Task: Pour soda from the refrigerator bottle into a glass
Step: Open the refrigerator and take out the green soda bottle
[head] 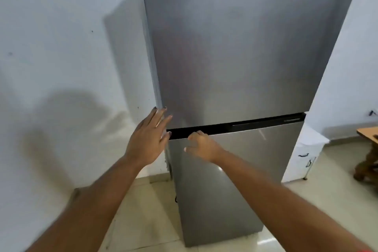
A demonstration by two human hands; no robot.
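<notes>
A closed steel refrigerator (235,57), likely heavy-doored; right hand (201,146) clenched in its dark handle groove (221,128), left hand (148,139) spread flat beside.

Soft, even indoor light, grey shadows on the left wall (61,67), faint glare on the fridge (235,47) and floor (263,241), slight overall blur, wide-angle bending at edges.

One refrigerator (235,67) with two doors, two hands, one wooden table (368,132).

Pale bluish wall (61,47), glossy cream floor tiles (151,210), wooden furniture (368,149), perhaps a table, at right
</notes>
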